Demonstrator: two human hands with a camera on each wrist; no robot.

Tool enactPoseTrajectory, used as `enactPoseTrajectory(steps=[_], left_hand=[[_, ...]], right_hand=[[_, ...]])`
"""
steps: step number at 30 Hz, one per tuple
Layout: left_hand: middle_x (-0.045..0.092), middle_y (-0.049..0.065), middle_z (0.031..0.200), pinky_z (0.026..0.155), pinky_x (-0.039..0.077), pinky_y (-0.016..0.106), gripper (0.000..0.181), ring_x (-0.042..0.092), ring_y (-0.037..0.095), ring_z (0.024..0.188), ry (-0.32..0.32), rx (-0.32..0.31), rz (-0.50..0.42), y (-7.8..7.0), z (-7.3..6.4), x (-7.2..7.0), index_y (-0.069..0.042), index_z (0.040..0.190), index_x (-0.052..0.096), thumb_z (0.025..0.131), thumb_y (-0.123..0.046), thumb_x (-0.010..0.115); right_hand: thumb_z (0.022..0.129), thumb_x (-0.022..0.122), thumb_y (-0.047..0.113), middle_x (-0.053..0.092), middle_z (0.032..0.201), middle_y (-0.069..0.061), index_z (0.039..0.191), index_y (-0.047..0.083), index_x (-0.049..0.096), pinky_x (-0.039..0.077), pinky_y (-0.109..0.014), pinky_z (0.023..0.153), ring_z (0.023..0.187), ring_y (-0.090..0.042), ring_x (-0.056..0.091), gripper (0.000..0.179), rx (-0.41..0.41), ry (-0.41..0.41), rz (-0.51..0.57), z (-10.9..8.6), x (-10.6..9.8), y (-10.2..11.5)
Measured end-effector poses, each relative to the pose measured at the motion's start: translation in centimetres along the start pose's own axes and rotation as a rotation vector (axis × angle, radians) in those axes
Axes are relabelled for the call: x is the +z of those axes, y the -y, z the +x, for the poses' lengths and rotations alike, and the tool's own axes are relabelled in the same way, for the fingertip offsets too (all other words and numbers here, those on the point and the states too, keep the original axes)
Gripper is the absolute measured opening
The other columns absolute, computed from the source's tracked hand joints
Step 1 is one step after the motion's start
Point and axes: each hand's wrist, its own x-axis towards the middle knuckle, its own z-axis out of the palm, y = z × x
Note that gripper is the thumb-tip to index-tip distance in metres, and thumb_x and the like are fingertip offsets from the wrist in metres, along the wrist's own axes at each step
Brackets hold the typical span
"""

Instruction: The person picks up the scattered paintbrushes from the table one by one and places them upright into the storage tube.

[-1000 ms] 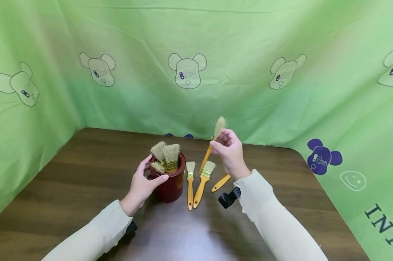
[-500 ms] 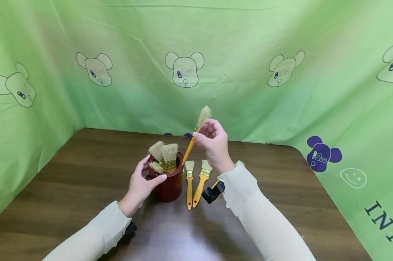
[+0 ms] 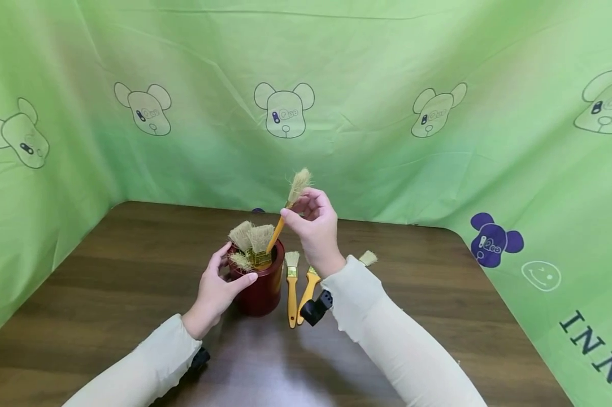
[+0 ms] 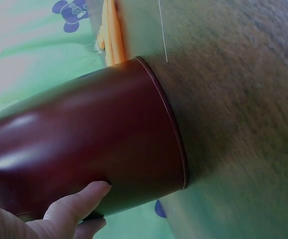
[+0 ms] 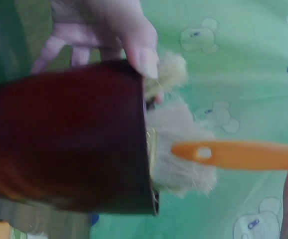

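Observation:
My left hand [image 3: 218, 291] grips the dark red cup [image 3: 259, 294] near its rim, thumb on the near side and fingers around the left. Several brushes [image 3: 261, 237] stand in the cup with their pale bristles up. Between thumb and fingers, my right hand [image 3: 315, 229] pinches a paintbrush [image 3: 279, 226] just below its bristles. That brush tilts, bristles up, and its orange handle points down at the cup's mouth. In the right wrist view the handle's end [image 5: 204, 152] overlaps the bristles of the standing brushes. The left wrist view shows left fingers [image 4: 79, 201] against the cup's wall.
Right of the cup, a paintbrush [image 3: 292, 288] lies on the brown wooden table [image 3: 428, 316]. Beside it lies another paintbrush [image 3: 308, 294], partly behind my right wrist. Further right, pale bristles [image 3: 368, 258] show past my sleeve. A green printed cloth [image 3: 285, 164] surrounds the table.
My right hand has carried the paintbrush leftward from above the lying brushes to over the cup. My left hand has kept its grip on the cup.

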Motion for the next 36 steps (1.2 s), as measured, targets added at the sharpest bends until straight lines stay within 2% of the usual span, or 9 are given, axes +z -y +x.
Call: enactPoseTrajectory(steps=[3, 6, 10, 16, 22, 36], left_hand=[[0.043, 0.022, 0.132, 0.093, 0.044, 0.048, 0.081, 0.050, 0.040, 0.116, 0.007, 0.009, -0.005, 0.0, 0.1, 0.0, -0.008, 0.148, 0.032, 0.079, -0.008, 0.075], [0.043, 0.022, 0.132, 0.093, 0.044, 0.047, 0.081, 0.050, 0.039, 0.116, 0.006, 0.013, -0.010, 0.0, 0.1, -0.1, -0.007, 0.148, 0.032, 0.079, -0.008, 0.075], [0.043, 0.021, 0.132, 0.091, 0.044, 0.044, 0.081, 0.049, 0.037, 0.116, 0.004, 0.006, -0.004, 0.1, 0.1, -0.1, -0.008, 0.148, 0.032, 0.079, -0.009, 0.075], [0.042, 0.022, 0.133, 0.092, 0.044, 0.047, 0.081, 0.049, 0.039, 0.116, 0.000, 0.001, 0.001, 0.1, 0.0, -0.2, -0.008, 0.148, 0.032, 0.079, -0.009, 0.075], [0.042, 0.022, 0.131, 0.092, 0.043, 0.046, 0.080, 0.050, 0.038, 0.114, -0.001, 0.007, 0.009, 0.1, 0.0, -0.2, -0.007, 0.147, 0.032, 0.079, -0.008, 0.075], [0.043, 0.023, 0.132, 0.093, 0.042, 0.048, 0.080, 0.049, 0.038, 0.115, 0.006, 0.005, 0.013, 0.1, 0.1, -0.2, -0.006, 0.147, 0.032, 0.079, -0.009, 0.075]], right_hand=[[0.075, 0.064, -0.010, 0.055, 0.086, 0.003, 0.100, 0.008, 0.052, 0.047, -0.020, 0.071, 0.080, -0.007, 0.055, 0.033, -0.018, -0.040, -0.010, -0.1, 0.6, -0.3], [0.075, 0.065, -0.008, 0.055, 0.086, 0.004, 0.100, 0.007, 0.052, 0.046, -0.020, 0.072, 0.081, -0.007, 0.054, 0.031, -0.020, -0.037, -0.023, -0.1, 0.9, -0.6], [0.077, 0.064, -0.009, 0.056, 0.086, 0.003, 0.101, 0.003, 0.052, 0.046, -0.021, 0.074, 0.081, -0.008, 0.054, 0.030, 0.014, 0.023, -0.067, -0.4, 0.7, -1.0], [0.078, 0.064, -0.008, 0.057, 0.088, 0.000, 0.106, -0.005, 0.053, 0.045, -0.022, 0.076, 0.083, -0.010, 0.054, 0.031, 0.102, 0.103, -0.212, -0.6, 0.1, -1.9], [0.079, 0.068, -0.003, 0.058, 0.093, -0.007, 0.109, -0.005, 0.054, 0.046, -0.026, 0.078, 0.087, -0.014, 0.055, 0.033, 0.133, 0.161, -0.329, -0.8, -0.6, -2.2], [0.080, 0.067, -0.003, 0.058, 0.093, -0.007, 0.110, -0.005, 0.053, 0.047, -0.025, 0.075, 0.084, -0.012, 0.055, 0.033, 0.137, 0.196, -0.356, -1.3, -1.0, -2.7]])
